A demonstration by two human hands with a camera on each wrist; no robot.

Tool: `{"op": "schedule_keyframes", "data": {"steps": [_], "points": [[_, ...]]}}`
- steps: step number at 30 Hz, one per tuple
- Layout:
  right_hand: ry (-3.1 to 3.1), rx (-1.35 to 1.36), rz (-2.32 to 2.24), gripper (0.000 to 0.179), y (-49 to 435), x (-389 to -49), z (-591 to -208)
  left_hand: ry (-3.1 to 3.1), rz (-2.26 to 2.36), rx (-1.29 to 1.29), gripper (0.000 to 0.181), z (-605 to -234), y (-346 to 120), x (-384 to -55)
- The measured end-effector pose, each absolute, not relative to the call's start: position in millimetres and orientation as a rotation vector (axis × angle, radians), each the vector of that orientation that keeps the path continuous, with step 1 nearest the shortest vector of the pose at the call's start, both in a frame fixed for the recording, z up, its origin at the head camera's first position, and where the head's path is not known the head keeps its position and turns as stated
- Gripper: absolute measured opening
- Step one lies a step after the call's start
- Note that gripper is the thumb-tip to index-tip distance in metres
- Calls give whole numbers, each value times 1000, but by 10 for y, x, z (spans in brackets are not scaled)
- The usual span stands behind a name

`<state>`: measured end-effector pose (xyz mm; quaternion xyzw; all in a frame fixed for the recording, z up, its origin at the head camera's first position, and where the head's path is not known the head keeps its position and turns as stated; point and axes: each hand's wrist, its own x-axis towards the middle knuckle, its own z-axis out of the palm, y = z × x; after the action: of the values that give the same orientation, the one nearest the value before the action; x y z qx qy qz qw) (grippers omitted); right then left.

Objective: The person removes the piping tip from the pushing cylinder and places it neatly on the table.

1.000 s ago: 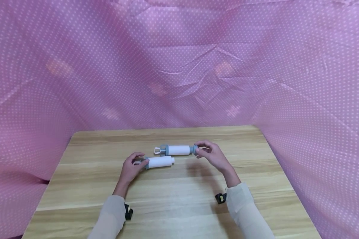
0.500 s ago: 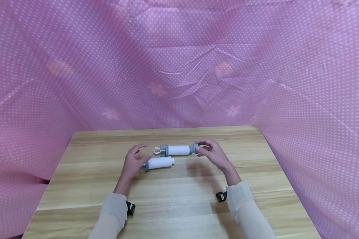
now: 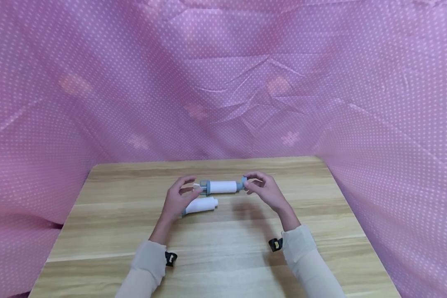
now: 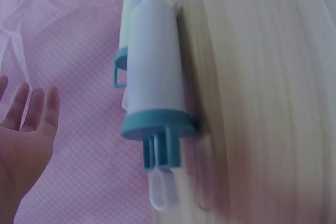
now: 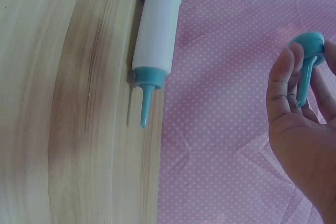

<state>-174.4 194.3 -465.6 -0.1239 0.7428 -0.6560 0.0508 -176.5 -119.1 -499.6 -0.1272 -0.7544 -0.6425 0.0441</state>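
Note:
Two white-barrelled syringes lie side by side. The farther syringe (image 3: 222, 186) has a teal collar and a teal nozzle (image 5: 146, 100) fitted at its right end. The nearer syringe (image 3: 202, 204) has a bare white tip; its teal collar and white plunger handle (image 4: 164, 190) show in the left wrist view. My right hand (image 3: 270, 193) pinches a loose teal nozzle (image 5: 311, 45) between thumb and fingers, just off the farther syringe's tip. My left hand (image 3: 176, 201) is beside the farther syringe's plunger handle, overlapping it in the head view; its fingers look relaxed and hold nothing.
The wood-grain table (image 3: 223, 256) carries both syringes near its far side. Pink dotted cloth (image 3: 223, 91) hangs behind it and along both sides. A small black wrist camera (image 3: 171, 259) sits at the left cuff, another black camera (image 3: 275, 244) at the right.
My left hand has let go of the nearer syringe's plunger end and moved right and away, towards the farther one's handle. The loose nozzle in my right hand has tilted and risen slightly.

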Motion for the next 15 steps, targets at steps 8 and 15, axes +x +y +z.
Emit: {"op": "schedule_keyframes", "data": {"steps": [8, 15], "points": [[2246, -373, -2027, 32, 1899, -1731, -4676, -2322, -2033, -367, 46, -4806, -1031, -1672], [2185, -360, -2101, 31, 1809, -1708, -4695, -2291, -2071, -412, 43, -4520, -895, -1544]]}}
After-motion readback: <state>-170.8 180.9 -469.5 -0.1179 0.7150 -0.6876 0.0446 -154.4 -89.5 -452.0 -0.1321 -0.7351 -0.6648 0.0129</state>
